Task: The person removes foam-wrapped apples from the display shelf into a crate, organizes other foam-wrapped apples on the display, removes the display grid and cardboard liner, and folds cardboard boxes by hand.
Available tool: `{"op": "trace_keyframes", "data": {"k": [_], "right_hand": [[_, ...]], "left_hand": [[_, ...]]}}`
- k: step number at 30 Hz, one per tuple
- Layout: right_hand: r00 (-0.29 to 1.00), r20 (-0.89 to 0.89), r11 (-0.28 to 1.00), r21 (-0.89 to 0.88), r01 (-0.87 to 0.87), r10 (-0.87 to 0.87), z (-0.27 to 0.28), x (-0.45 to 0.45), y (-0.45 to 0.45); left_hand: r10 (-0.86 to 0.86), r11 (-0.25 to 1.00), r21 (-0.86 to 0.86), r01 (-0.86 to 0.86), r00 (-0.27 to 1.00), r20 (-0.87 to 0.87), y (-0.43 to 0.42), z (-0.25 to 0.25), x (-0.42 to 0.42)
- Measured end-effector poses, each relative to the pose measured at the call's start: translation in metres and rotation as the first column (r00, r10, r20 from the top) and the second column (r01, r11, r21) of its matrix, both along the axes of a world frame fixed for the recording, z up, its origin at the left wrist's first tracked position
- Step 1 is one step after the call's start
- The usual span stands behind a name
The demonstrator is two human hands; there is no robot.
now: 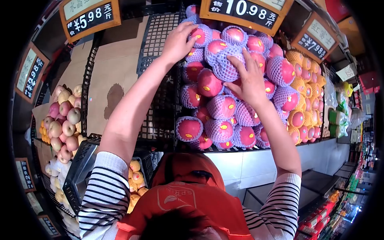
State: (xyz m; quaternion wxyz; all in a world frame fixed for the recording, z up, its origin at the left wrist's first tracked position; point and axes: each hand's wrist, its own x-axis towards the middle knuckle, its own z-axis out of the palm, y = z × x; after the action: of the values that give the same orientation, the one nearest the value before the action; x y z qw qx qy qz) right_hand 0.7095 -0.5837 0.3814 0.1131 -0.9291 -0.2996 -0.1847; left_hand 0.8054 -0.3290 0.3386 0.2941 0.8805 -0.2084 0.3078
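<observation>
A heap of red apples (210, 83) in purple foam nets, many with small yellow stickers, fills the black crate in front of me. At the heap's upper left, the fingers of my left hand (179, 43) curl over the side of a netted apple (203, 35). My right hand (251, 80) is on top of the heap, its fingers and thumb bent around the right side of an apple almost covered by its net (226, 66). The undersides of both touched apples are hidden.
Yellow-netted fruit (308, 86) lies to the right. Left are a cardboard-lined bin (120, 60), loose pink apples (64, 124) and a black crate (82, 168). Price signs (246, 14) hang along the back. Below my arms are a red apron (188, 200) and a crate of yellow-netted fruit (136, 178).
</observation>
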Motion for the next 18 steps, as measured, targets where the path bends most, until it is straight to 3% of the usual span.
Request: {"op": "trace_keyframes", "data": {"k": [6,8,10,14,18], "right_hand": [[0.991,-0.106,0.94,0.338,-0.047,0.087,-0.011,0.015,0.006],[0.995,-0.052,0.922,0.384,-0.057,0.083,0.003,0.025,-0.003],[0.999,0.0,0.908,0.417,-0.041,0.045,0.035,0.035,-0.017],[0.924,-0.381,0.829,0.503,0.245,-0.042,0.081,0.086,-0.076],[0.737,-0.666,0.837,0.332,0.434,-0.118,0.085,0.123,-0.118]], "left_hand": [[0.094,0.954,0.296,-0.053,0.987,-0.127,-0.011,-0.008,0.017],[0.138,0.909,0.414,-0.051,0.973,-0.183,-0.014,-0.012,0.022],[0.149,0.902,0.427,-0.063,0.974,-0.169,-0.016,-0.011,0.023],[0.153,0.902,0.427,-0.069,0.974,-0.165,-0.02,-0.014,0.031],[0.045,0.954,0.3,-0.009,0.993,-0.113,-0.012,-0.008,0.03]]}}
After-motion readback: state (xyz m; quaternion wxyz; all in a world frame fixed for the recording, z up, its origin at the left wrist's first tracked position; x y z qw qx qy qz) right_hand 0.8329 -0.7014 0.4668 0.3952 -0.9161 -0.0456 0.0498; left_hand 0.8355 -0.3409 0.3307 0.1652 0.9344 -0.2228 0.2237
